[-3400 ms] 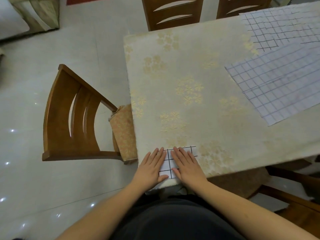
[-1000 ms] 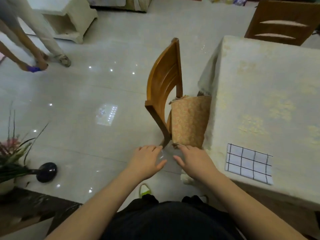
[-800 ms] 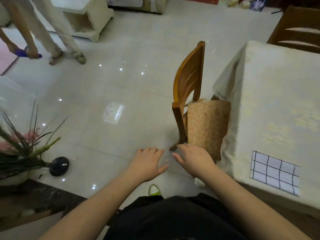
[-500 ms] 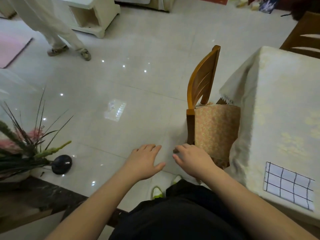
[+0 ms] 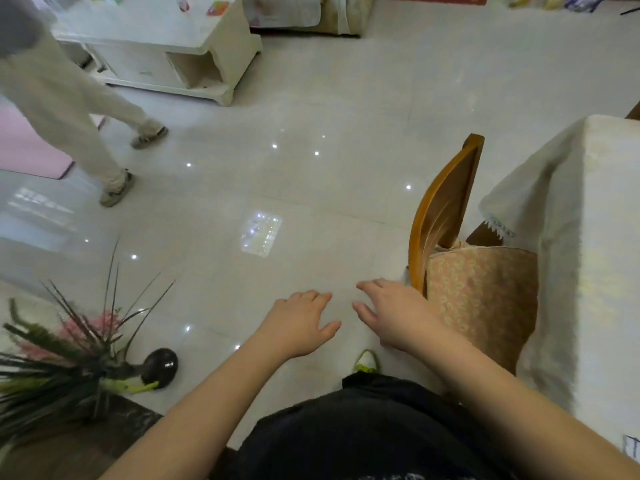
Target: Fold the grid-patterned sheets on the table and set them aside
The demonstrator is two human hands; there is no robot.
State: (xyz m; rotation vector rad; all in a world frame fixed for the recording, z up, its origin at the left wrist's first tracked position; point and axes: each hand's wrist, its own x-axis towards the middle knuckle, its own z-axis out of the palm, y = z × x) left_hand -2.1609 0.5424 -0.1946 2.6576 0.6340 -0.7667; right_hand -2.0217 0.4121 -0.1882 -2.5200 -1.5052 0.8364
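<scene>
Both grips hang loose at lower centre, fingers relaxed, holding nothing: left hand (image 5: 300, 323) beside right hand (image 5: 398, 315), over the floor (image 5: 311, 168). Only a corner of the folded sheet (image 5: 631, 454) shows on the desk (image 5: 606, 237), lower right edge.

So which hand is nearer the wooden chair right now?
The right hand, its fingers just short of the chair back; the left hand hangs farther out over the floor.

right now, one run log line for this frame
left hand: open, empty | right hand: open, empty | folded grid sheet: on table edge, untouched | view: turned toward floor
</scene>
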